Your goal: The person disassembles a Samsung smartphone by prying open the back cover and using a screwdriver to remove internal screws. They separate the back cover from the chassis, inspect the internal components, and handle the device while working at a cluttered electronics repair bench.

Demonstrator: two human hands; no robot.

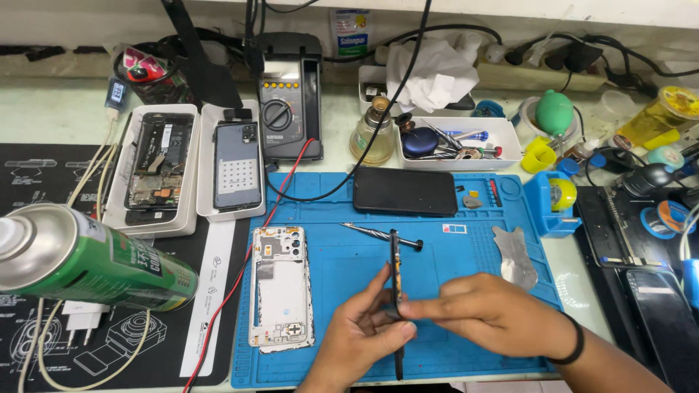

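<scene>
Both hands, the left hand [364,331] and right hand [488,313], gripped a thin dark phone panel [395,291] edge-on above the blue silicone work mat [451,255]. They seemed to be inspecting or freeing its edge; a steady pinch looked needed next.

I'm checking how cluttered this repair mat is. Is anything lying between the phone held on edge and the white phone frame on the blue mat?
Nothing visible does. Both hands, left and right, hold the phone upright on its edge. The mat between it and the white frame is bare; the screwdriver lies farther back.
</scene>
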